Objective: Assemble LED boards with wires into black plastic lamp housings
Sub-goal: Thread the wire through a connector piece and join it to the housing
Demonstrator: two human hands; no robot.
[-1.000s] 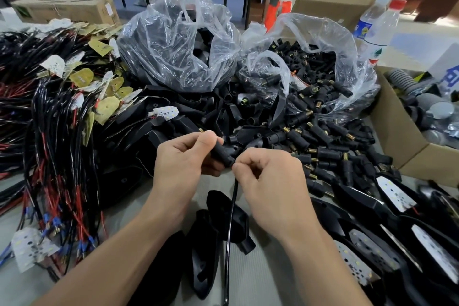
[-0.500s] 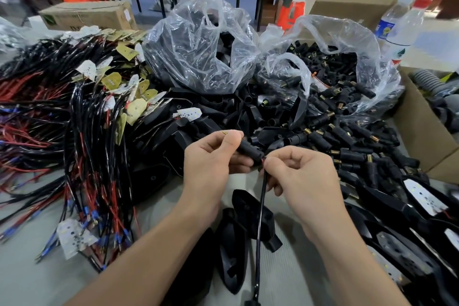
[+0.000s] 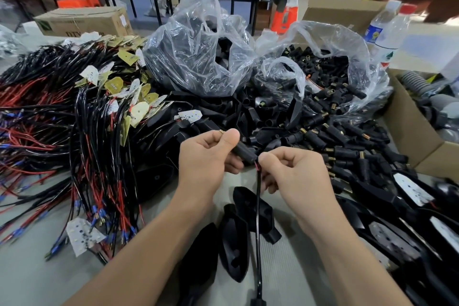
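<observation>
Head view, looking down over both forearms. My left hand (image 3: 206, 156) pinches a short black sleeve (image 3: 244, 151) between thumb and fingers at centre frame. A brass tip shows at the sleeve's upper end, by the thumb. Right hand (image 3: 295, 174) is curled, fingertips pinching a black cable (image 3: 258, 218) right where it meets the sleeve's lower end; a bit of red wire shows there. The cable hangs straight down to the bottom edge.

Under the hands, black lamp housings (image 3: 250, 211) lie on the grey worktop (image 3: 37, 276). Left of frame: wire bundles (image 3: 99, 156), red and black, with a white LED board (image 3: 82, 233) at lower left. Upper centre: two clear bags (image 3: 198, 57) of black parts. Right edge: a cardboard box (image 3: 412, 136), with bottles (image 3: 387, 32) above it.
</observation>
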